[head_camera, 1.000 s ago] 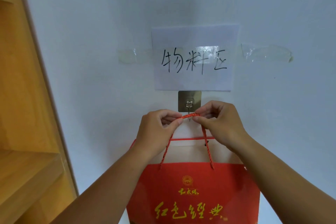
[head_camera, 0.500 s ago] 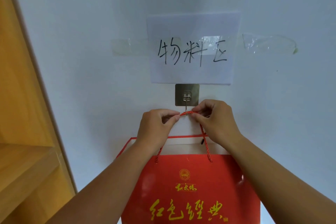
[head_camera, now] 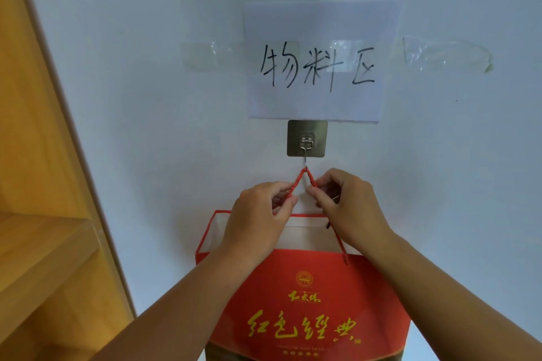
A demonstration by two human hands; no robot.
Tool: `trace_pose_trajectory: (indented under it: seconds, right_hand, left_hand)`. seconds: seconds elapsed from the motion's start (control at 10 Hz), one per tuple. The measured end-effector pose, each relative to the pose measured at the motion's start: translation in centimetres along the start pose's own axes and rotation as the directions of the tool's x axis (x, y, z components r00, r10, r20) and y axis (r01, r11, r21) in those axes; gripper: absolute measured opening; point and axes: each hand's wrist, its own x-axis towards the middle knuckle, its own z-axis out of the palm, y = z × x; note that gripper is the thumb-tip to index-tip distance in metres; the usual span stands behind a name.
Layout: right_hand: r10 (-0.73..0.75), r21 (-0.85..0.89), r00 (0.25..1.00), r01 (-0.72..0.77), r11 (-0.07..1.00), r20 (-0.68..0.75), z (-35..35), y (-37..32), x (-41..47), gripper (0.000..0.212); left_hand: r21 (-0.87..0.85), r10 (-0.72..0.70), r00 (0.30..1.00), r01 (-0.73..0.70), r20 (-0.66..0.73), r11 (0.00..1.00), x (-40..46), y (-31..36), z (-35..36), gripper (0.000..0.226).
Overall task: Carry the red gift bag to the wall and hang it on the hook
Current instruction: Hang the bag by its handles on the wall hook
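Observation:
The red gift bag (head_camera: 308,302) with gold lettering hangs open-topped against the white wall, low in the middle. Its red cord handle (head_camera: 305,176) rises to a peak at the tip of the metal hook (head_camera: 306,155), which hangs from a square steel plate (head_camera: 307,130). My left hand (head_camera: 258,214) pinches the left strand of the cord just below the hook. My right hand (head_camera: 349,202) pinches the right strand. Both forearms cross in front of the bag.
A white paper sign (head_camera: 319,61) with black handwriting is taped above the hook, with clear tape strips (head_camera: 445,54) on either side. A wooden shelf unit (head_camera: 38,184) stands along the left edge, close to the bag.
The cord, held level between my hands under the hook before, now peaks on the hook's tip. Both hands have dropped lower, and the bag sits lower too.

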Motion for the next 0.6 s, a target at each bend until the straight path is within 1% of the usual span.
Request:
trace_pose_trajectory:
  seconds: [0.1, 0.2, 0.3, 0.4, 0.5, 0.6]
  right_hand:
    - [0.018, -0.009, 1.000, -0.018, 1.000, 0.019, -0.5, -0.6, -0.7, 0.008]
    - [0.048, -0.018, 0.999, -0.048, 0.999, 0.015, -1.8, -1.5, -2.1, 0.015]
    - [0.080, 0.008, 0.996, -0.080, 0.997, -0.050, -3.7, -2.2, -4.2, 0.012]
    - [0.075, 0.063, 0.990, -0.068, 0.996, -0.118, -5.8, -3.8, -6.5, 0.011]
    - [-0.004, 0.152, 0.980, 0.035, 0.988, -0.200, -9.2, -6.6, -9.3, 0.009]
    - [-0.087, 0.351, 0.966, 0.171, 0.920, -0.243, -14.8, -10.6, -11.4, 0.019]
  left_hand:
    - [0.053, 0.004, 1.000, -0.004, -0.017, 0.999, -1.2, -0.2, -0.8, 0.036]
    - [0.057, -0.010, 0.999, 0.012, -0.036, 0.998, -2.3, -0.8, -1.5, 0.031]
    - [0.030, -0.025, 0.999, 0.026, -0.031, 0.999, -3.4, -1.1, -2.0, 0.026]
    - [0.044, 0.011, 0.999, -0.009, -0.045, 0.999, -5.4, -0.4, -2.7, 0.022]
    - [0.047, 0.028, 0.999, -0.026, -0.026, 0.999, -8.4, 0.5, -3.7, 0.022]
    - [0.101, 0.013, 1.000, -0.013, 0.006, 0.995, -12.1, 1.3, -4.8, 0.025]
